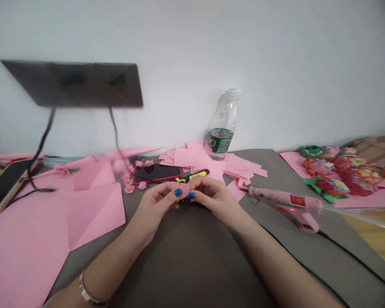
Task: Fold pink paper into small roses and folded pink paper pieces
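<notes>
Both my hands meet over the middle of the grey table, pinching one small piece of pink paper (183,188) between them. My left hand (158,205) grips its left side with thumb and fingers. On the right side, my right hand (213,196) holds it the same way. Just behind my fingers lies a yellow and black tool (197,174), partly hidden by my hands, so its kind is unclear. A phone with a red edge (157,172) rests beyond my left hand. Several small folded pink paper pieces (128,183) lie beside the phone.
Pink paper slips (192,156) are piled at the wall near a clear bottle (223,124). A pink glue gun (288,205) with a lit red light and a cord lies right. Paper flowers (340,171) sit far right. Large pink sheets (35,231) and another phone (9,184) are left.
</notes>
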### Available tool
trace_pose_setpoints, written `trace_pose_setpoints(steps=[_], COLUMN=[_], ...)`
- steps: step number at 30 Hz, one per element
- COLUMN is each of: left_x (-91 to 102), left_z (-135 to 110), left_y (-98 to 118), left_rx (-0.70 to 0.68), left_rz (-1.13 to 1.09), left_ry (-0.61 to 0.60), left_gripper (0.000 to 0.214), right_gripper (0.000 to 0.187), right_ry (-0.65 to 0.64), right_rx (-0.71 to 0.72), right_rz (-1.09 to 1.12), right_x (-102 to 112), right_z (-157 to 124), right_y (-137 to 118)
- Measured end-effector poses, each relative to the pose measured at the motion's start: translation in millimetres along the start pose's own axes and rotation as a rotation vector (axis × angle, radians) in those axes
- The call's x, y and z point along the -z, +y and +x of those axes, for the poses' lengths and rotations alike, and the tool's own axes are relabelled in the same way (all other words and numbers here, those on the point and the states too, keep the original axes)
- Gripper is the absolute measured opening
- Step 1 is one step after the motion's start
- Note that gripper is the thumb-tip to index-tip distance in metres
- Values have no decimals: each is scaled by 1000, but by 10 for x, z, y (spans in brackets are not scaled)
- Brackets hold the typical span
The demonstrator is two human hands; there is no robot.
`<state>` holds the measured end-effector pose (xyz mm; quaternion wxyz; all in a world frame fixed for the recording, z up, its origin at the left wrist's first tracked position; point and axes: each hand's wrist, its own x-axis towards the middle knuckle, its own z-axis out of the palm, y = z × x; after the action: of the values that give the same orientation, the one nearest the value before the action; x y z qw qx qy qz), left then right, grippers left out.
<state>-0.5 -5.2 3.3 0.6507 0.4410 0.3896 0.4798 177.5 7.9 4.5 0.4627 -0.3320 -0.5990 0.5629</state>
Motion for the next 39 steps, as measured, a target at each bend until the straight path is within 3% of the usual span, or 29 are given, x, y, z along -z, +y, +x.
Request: trace_pose_setpoints(steps=[7, 12, 19, 25, 35, 39], left_x=[6, 8, 10, 6, -4, 14], left_z=[-22, -33, -37, -39, -33, -19], left_y=[22, 38, 23, 15, 42, 21], left_rx=[69, 56, 59, 60, 48, -30], left_rz=[-158, -165, -180, -163, -153, -20], left_ry=[-187, -245, -201, -176, -231, -117], left_gripper=[20, 18, 17, 18, 22, 21], right_gripper=[34, 34, 32, 34, 28, 24], right_ry=[-62, -102, -52, -88, -69, -67], right_rx=[20, 26, -26, -16, -14, -1], right_rz=[87, 153, 109, 154, 142, 79], right_x=[19, 3, 0, -20, -29, -72], right_z=[3, 10, -22, -11, -40, -45], right_y=[-30, -40, -53, -62, -82, -94])
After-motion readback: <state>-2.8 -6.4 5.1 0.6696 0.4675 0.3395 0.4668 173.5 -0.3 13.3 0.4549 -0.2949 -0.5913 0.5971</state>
